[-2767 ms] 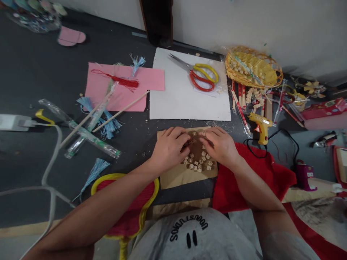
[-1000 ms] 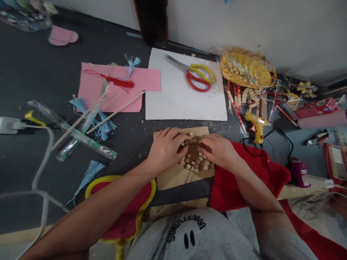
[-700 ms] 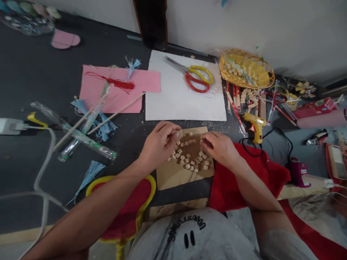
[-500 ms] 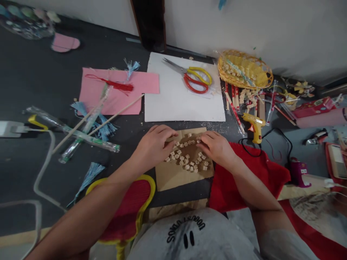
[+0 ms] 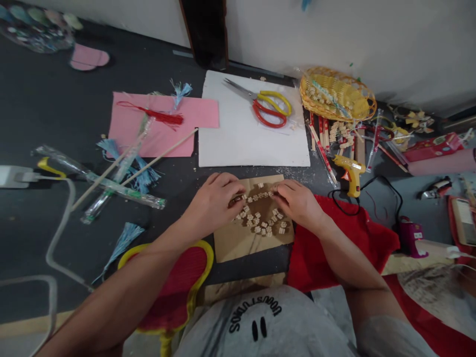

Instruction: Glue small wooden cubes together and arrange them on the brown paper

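Observation:
Several small pale wooden pieces (image 5: 266, 229), notched like little blocks, lie scattered on a brown cardboard sheet (image 5: 238, 250). A short row of the same pieces (image 5: 258, 197) runs between my two hands; whether they are joined is too small to tell. My left hand (image 5: 215, 201) pinches a wooden piece at the row's left end, thumb and index finger closed. At the right end, my right hand (image 5: 297, 199) has its fingertips closed on the row's last piece, which is mostly hidden by them.
Scissors (image 5: 269, 106) lie on a white board (image 5: 226, 144) behind the cardboard. A wicker basket (image 5: 357, 101) and a yellow glue gun (image 5: 349, 173) are at right, by red cloth (image 5: 345, 238). Tassels, sticks and pink felt (image 5: 204, 114) lie left; a yellow-rimmed red fan (image 5: 174, 287) is nearer me.
My left hand's thumb and index finger have closed round a wooden piece at the row's left end. My right hand has stayed nearly in place.

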`<state>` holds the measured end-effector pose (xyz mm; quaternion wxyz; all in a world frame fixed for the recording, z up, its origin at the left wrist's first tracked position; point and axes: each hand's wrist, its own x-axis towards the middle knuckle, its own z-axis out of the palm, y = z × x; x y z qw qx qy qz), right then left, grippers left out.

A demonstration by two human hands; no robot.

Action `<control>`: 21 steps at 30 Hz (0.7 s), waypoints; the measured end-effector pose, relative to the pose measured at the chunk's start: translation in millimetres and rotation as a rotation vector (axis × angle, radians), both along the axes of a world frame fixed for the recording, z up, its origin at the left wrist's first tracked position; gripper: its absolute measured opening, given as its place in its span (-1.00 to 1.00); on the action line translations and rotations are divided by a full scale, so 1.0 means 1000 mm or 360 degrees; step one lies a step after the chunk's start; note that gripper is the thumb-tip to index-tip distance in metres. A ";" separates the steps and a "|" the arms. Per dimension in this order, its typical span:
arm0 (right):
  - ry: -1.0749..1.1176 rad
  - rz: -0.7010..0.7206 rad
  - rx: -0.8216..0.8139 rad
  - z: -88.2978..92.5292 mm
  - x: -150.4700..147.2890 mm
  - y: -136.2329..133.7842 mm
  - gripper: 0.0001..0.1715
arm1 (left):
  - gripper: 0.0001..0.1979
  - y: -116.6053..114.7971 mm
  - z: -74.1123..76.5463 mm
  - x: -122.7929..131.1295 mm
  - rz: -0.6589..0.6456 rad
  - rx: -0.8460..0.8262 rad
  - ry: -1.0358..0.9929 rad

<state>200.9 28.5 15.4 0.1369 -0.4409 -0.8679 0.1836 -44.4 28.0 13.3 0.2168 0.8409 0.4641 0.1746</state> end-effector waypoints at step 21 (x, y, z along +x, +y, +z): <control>-0.0174 0.0231 0.0081 0.017 -0.039 0.002 -0.87 | -0.81 0.000 0.000 -0.002 -0.0005 -0.0040 -0.0031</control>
